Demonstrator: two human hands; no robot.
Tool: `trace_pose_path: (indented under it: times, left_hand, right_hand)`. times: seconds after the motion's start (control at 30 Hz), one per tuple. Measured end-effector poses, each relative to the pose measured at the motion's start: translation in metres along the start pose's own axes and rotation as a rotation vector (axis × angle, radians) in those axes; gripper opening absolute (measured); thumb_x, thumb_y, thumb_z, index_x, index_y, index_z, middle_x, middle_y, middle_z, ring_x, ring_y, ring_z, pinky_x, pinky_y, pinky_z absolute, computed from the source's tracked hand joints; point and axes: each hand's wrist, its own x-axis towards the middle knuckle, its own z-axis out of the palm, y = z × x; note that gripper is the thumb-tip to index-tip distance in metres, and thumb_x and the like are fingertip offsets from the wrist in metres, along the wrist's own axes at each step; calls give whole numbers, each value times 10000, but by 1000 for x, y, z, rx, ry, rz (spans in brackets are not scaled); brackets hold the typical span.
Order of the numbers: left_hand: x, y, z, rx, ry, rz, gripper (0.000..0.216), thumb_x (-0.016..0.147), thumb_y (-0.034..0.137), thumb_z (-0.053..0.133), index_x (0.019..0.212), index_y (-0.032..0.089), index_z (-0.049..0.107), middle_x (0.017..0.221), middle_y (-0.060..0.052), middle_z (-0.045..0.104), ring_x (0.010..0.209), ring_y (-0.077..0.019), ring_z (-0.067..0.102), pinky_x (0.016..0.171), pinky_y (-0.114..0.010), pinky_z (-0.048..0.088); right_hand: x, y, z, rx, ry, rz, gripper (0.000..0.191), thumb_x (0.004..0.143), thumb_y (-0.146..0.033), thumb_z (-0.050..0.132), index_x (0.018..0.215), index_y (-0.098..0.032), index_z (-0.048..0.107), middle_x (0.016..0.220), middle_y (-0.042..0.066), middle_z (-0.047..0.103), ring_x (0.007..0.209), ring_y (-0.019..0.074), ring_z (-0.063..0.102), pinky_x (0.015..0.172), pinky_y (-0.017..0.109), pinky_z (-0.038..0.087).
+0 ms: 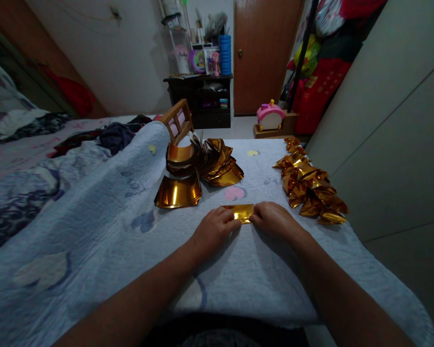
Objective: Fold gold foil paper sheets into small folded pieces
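A strip of shiny gold foil paper (pixel 243 212) lies on the cloth-covered table in front of me, apparently folded. My left hand (pixel 217 226) presses on its left end with bent fingers. At its right end, my right hand (pixel 273 219) pinches the edge between thumb and fingers. Beyond my left hand rest curved stacks of gold foil sheets (pixel 179 192), with more fanned-out sheets (pixel 222 166) behind. To the right of my right hand, folded gold foil pieces (pixel 307 185) are heaped in a long row.
A pale blue patterned quilt (pixel 130 270) covers the table. On the left is a bed with crumpled clothes (pixel 115 137). A wooden chair back (pixel 177 120) stands at the far edge. Beyond are a dark shelf (pixel 198 101) and a pink toy (pixel 270 116). A pale cabinet (pixel 398 140) borders the right.
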Motion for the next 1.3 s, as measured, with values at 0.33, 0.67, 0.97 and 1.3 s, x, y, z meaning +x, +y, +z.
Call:
trace_pose_path:
  times: [0.33,0.67,0.97,1.3]
  left_hand:
    - [-2,5,0,131,-64,23,215,1006,179,491,1090,172,689,1002,-74,686,864,-212,612,767,-347,514]
    - [-2,6,-4,99,-105,7,246,1023,209,466,1155,196,673,1033,-74,680,919,-229,607,809,-372,503]
    - [-4,1,2,-3,-51,-15,234,1010,205,505,1140,213,699,1015,-64,676,920,-219,598,789,-343,492]
    - [-2,-11,14,-127,82,8,243,1011,190,516,1145,212,718,941,-62,656,869,-192,576,760,-314,488]
  right_hand:
    - [-1,14,0,7,6,34,279,941,-247,474,946,-153,737,930,128,753,800,213,653,632,298,329]
    - [3,21,8,197,186,-43,161,910,-209,541,924,-169,695,932,79,701,830,178,597,710,265,365]
    - [3,14,12,99,98,-20,141,917,-234,581,914,-173,707,931,83,696,839,187,599,687,275,338]
    - [3,10,9,31,65,-15,174,934,-228,552,940,-152,708,952,110,706,832,203,614,663,294,325]
